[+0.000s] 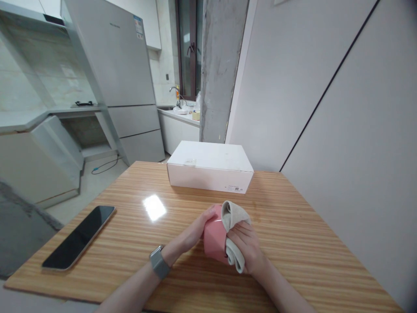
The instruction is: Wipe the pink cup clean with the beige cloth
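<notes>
A smooth pink container, whose exact kind I cannot make out, is held low over the near part of the wooden table. My left hand curls around its left and far side, with most of the fingertips hidden behind it. A light beige cloth, folded and rolled at its edges, lies against the container's right side. My right hand grips this cloth and presses it onto the pink surface. The cloth hides the container's right end.
A white cardboard box stands at the table's far side. On the left lies a black-screened phone. A white wall borders the table on the right. A fridge and a sink counter are behind.
</notes>
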`<state>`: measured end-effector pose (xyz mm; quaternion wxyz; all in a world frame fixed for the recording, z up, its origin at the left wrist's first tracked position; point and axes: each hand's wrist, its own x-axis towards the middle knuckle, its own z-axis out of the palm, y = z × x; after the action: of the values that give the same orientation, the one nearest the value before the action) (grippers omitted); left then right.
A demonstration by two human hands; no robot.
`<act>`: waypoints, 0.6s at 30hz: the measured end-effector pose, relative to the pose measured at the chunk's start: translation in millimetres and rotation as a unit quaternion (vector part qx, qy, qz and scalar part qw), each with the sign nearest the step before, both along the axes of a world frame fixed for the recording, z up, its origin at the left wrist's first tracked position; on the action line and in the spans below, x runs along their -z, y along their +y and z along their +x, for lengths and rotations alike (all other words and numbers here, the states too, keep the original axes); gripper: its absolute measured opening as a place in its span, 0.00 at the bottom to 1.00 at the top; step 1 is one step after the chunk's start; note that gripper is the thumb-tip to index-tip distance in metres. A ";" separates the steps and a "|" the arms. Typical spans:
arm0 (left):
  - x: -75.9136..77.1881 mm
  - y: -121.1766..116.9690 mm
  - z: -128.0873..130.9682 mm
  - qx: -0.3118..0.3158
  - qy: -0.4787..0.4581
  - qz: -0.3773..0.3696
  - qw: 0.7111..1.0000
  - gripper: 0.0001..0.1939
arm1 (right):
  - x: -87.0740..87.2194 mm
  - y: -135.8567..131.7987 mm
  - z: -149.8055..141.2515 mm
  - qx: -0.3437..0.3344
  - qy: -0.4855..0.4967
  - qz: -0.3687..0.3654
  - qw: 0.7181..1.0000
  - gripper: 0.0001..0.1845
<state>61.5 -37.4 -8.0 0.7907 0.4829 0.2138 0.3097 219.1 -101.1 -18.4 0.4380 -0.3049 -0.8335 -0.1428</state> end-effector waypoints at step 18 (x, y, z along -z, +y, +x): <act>2.5 2.7 0.0 0.029 -0.024 -0.024 0.999 0.31 | 13.3 3.9 11.2 0.018 0.037 0.017 0.999 0.21</act>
<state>61.6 -34.8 -10.5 0.8154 0.4623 0.1879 0.2933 230.3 -97.2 -31.7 0.4711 -0.3181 -0.8084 -0.1531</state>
